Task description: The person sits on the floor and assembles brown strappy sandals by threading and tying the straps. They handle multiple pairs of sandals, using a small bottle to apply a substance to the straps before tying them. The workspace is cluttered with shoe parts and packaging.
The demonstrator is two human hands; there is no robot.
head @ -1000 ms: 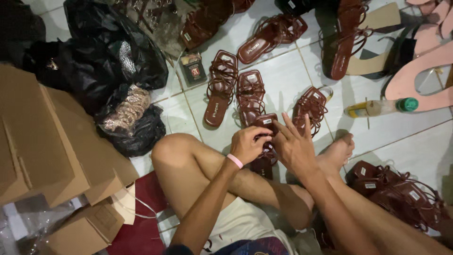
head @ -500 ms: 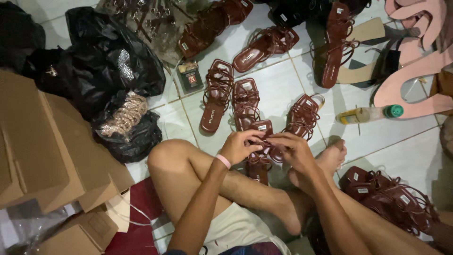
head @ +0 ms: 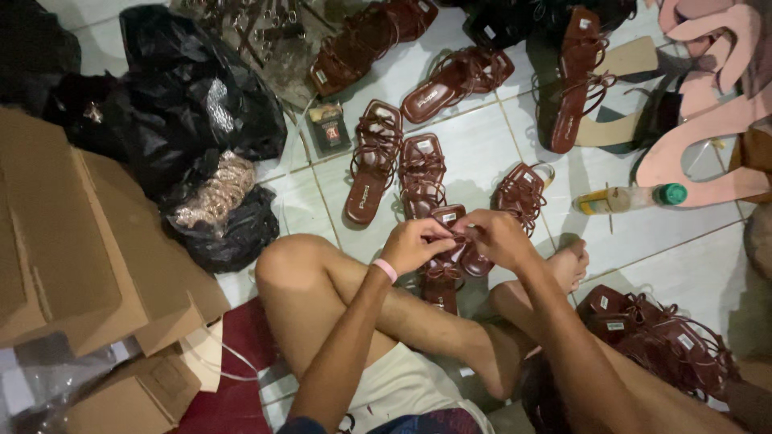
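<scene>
Head view: I sit cross-legged on white floor tiles [head: 474, 157], looking down at both hands.
My left hand [head: 414, 243]: fingers pinched narrow on the thin straps of a dark brown strappy leather sandal [head: 445, 265]; a pink wristband [head: 385, 269] sits on that wrist.
My right hand [head: 500, 237]: curled over the same sandal from the right, fingertips closed on its straps, touching my left hand's fingertips.
Sandal's place: in the middle of the scene, just beyond my shins, its near end pointing down toward my legs.
Far side: more brown sandals lie flat on the tiles, one [head: 371, 161] left of another [head: 421, 170].
Right: a clear bottle with a green cap [head: 631, 198] lies on its side; near right is a heap of brown sandals [head: 659, 341].
Left: flattened cardboard boxes [head: 72, 241] and black plastic bags [head: 185, 104].
</scene>
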